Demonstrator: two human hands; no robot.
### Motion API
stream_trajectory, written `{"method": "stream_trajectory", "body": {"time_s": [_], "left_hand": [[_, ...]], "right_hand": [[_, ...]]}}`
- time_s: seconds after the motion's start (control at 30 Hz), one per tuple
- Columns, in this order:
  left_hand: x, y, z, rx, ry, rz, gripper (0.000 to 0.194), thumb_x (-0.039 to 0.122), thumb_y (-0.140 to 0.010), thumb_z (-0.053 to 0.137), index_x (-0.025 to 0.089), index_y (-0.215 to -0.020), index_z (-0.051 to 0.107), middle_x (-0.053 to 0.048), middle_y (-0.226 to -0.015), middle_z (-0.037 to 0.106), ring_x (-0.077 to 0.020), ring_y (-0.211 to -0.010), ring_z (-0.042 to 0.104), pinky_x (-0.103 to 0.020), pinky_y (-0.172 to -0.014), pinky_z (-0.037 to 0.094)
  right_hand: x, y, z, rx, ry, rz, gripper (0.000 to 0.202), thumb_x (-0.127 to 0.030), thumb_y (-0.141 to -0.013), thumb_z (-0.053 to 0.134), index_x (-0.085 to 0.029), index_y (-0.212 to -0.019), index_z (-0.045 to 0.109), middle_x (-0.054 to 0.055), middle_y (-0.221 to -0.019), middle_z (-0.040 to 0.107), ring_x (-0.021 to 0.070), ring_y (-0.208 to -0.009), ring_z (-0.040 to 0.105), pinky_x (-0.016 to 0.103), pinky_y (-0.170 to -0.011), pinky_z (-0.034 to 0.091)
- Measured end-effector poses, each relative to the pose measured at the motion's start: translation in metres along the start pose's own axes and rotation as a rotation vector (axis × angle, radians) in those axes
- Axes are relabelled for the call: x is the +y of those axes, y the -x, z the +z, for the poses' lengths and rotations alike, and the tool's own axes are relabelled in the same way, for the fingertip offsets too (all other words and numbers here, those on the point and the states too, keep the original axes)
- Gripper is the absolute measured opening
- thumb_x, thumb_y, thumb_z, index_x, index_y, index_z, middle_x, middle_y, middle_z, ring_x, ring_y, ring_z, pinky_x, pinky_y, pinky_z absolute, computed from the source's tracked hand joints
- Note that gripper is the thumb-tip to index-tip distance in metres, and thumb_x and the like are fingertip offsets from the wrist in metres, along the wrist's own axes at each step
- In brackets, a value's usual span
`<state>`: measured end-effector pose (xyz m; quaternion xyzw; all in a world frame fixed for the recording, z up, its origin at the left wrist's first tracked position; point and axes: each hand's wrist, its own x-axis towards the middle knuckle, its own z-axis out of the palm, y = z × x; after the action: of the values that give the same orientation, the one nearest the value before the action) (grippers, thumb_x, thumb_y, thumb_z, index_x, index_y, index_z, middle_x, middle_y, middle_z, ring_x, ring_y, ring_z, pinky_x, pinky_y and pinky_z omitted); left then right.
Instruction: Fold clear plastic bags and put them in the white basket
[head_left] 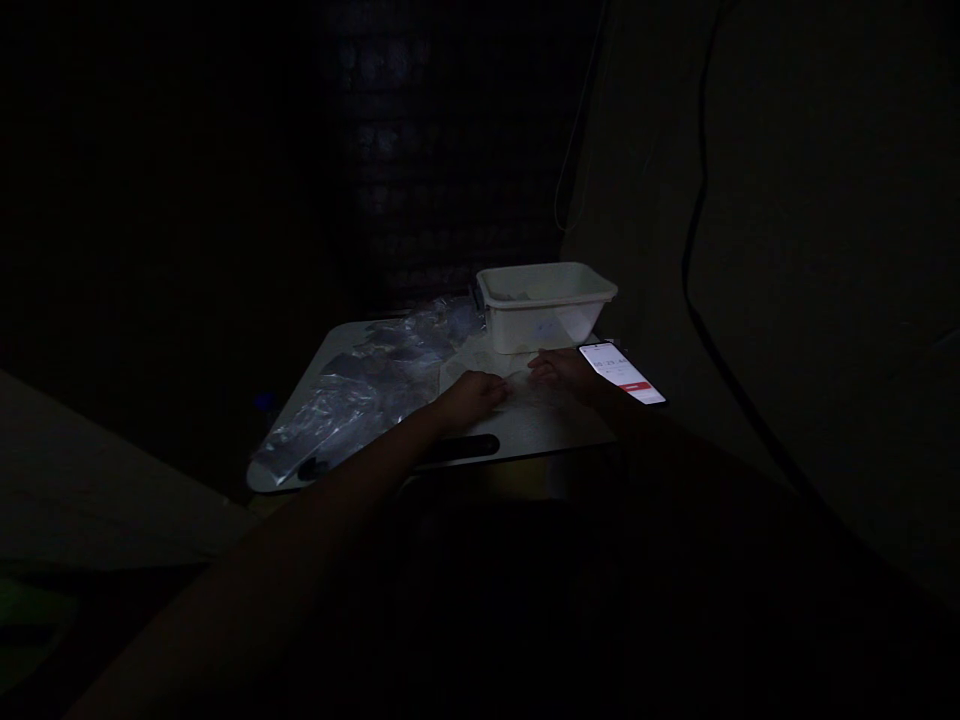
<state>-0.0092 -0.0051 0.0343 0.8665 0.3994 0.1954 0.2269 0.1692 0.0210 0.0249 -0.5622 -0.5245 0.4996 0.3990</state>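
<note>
Over the small white table (540,432), my left hand (474,394) is closed, its fingertips pinching one side of a thin, see-through piece that looks like a clear plastic bag (519,381). My right hand (561,371) reaches in from the other side, with its bent fingers at the bag's far edge. The dim light hides the bag's outline and anything inside it. Just beyond both hands stands a white plastic tub (546,325), with some pale pieces partly visible in it. Several crinkled clear plastic bags (352,385) lie spread to the left of my left hand.
A lit phone (621,373) showing a timer lies by my right wrist. The table has a dark slot (465,448) along its near edge. A dark cable (697,230) hangs down the right wall. The surroundings are very dark.
</note>
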Motion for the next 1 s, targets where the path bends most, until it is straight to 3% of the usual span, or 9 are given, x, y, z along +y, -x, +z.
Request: {"method": "stream_trajectory", "body": {"time_s": [0.13,0.3,0.4,0.53,0.63,0.73,0.83,1.0], "left_hand": [[-0.01,-0.007,-0.003,0.102,0.172,-0.083,0.031,0.03,-0.073,0.034,0.012,-0.056,0.053,0.001,-0.053,0.051,-0.0081,-0.052,0.045,-0.018,-0.053,0.033],[-0.018,-0.014,-0.007,0.24,0.314,-0.197,0.032,0.032,-0.071,0.037,0.013,-0.046,0.045,0.004,-0.043,0.041,-0.0063,-0.044,0.038,-0.018,-0.046,0.03],[-0.02,-0.019,-0.006,0.303,0.434,-0.264,0.033,0.032,-0.07,0.038,0.014,-0.043,0.041,0.005,-0.04,0.038,-0.0052,-0.04,0.034,-0.018,-0.044,0.028],[-0.022,-0.026,-0.005,0.414,0.579,-0.397,0.031,0.03,-0.069,0.042,0.014,-0.043,0.041,0.005,-0.038,0.039,-0.0048,-0.038,0.036,-0.019,-0.043,0.03],[-0.022,-0.028,-0.006,0.47,0.699,-0.471,0.029,0.032,-0.067,0.046,0.013,-0.046,0.044,0.004,-0.041,0.042,-0.0055,-0.04,0.04,-0.02,-0.046,0.033],[-0.023,-0.023,-0.012,0.465,0.714,-0.508,0.03,0.04,-0.063,0.05,0.012,-0.051,0.052,0.002,-0.046,0.049,-0.0069,-0.045,0.045,-0.02,-0.05,0.035],[-0.025,-0.012,-0.018,0.365,0.622,-0.548,0.034,0.044,-0.058,0.054,0.011,-0.049,0.054,0.002,-0.045,0.05,-0.0066,-0.045,0.044,-0.02,-0.05,0.034],[-0.04,-0.001,-0.017,0.177,0.529,-0.639,0.017,0.024,-0.049,0.064,0.012,-0.044,0.054,0.004,-0.04,0.047,-0.0065,-0.043,0.043,-0.02,-0.048,0.034]], "right_hand": [[-0.001,0.0,-0.003,-0.067,-0.277,0.108,0.038,-0.035,-0.081,0.023,-0.014,-0.066,0.051,0.005,-0.055,0.058,0.0121,-0.049,0.055,0.02,-0.039,0.035],[-0.002,-0.003,-0.007,-0.125,-0.363,0.166,0.04,-0.038,-0.08,0.021,-0.014,-0.063,0.047,0.007,-0.055,0.057,0.0099,-0.041,0.049,0.02,-0.036,0.031],[0.0,-0.001,-0.008,-0.103,-0.283,0.172,0.034,-0.033,-0.078,0.025,-0.014,-0.063,0.048,0.006,-0.058,0.058,0.0084,-0.04,0.047,0.019,-0.035,0.03],[0.005,0.006,-0.007,-0.159,-0.025,-0.044,0.011,-0.024,-0.068,0.046,-0.017,-0.07,0.053,0.004,-0.076,0.061,0.0101,-0.063,0.055,0.016,-0.042,0.034],[0.006,0.009,-0.003,-0.165,0.133,-0.116,0.006,-0.022,-0.062,0.052,-0.017,-0.063,0.054,0.002,-0.072,0.061,0.0107,-0.064,0.055,0.016,-0.044,0.035],[0.003,0.009,0.002,-0.083,0.165,-0.062,0.01,-0.023,-0.065,0.049,-0.016,-0.059,0.052,0.003,-0.063,0.061,0.0096,-0.056,0.054,0.016,-0.04,0.033],[-0.001,0.008,0.005,-0.02,0.213,-0.054,0.013,-0.021,-0.068,0.045,-0.015,-0.058,0.05,0.003,-0.06,0.06,0.0071,-0.049,0.051,0.015,-0.038,0.032],[0.0,0.007,0.004,0.024,0.247,-0.005,0.012,-0.02,-0.07,0.043,-0.015,-0.063,0.051,0.003,-0.062,0.06,0.0075,-0.051,0.053,0.013,-0.037,0.033]]}}
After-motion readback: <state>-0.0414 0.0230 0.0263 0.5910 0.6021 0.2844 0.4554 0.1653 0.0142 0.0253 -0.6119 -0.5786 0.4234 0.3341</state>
